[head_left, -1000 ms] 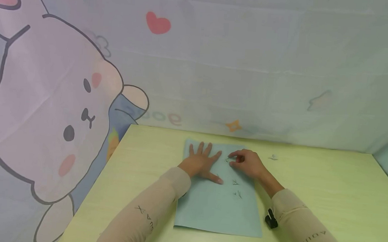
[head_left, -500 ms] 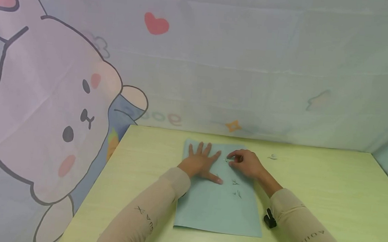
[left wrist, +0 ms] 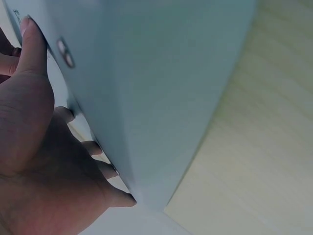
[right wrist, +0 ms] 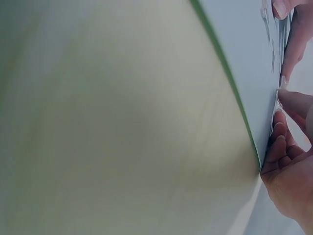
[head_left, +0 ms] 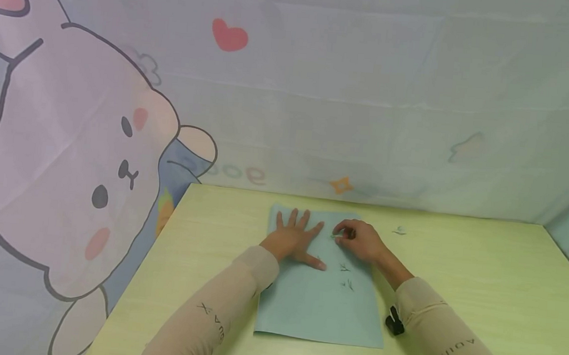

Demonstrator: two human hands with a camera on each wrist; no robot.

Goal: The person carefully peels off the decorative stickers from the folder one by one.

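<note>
A pale blue-green sheet (head_left: 314,313) lies on the table, its lower left corner slightly raised. Fingers spread, my left hand (head_left: 295,241) presses flat on the sheet's upper left part; the left wrist view shows its palm side and thumb (left wrist: 34,49) at the surface. At the upper right of the sheet, the curled thumb and forefinger of my right hand (head_left: 362,240) pinch a small sprig-like sticker (head_left: 334,236), mostly hidden by the fingertips. Below it, dark sprig stickers (head_left: 345,267) lie on the sheet. In the right wrist view my right hand (right wrist: 293,171) is low against the sheet.
Another small sprig piece (head_left: 399,230) lies on the pale yellow-green table (head_left: 482,282) to the right of the sheet. A small black object (head_left: 395,322) sits beside the right sleeve. Behind the table hangs a cloth (head_left: 371,95) printed with a rabbit and hearts.
My right thumb and forefinger have curled closer together over the small sticker, shifting slightly. The left hand has stayed flat in place.
</note>
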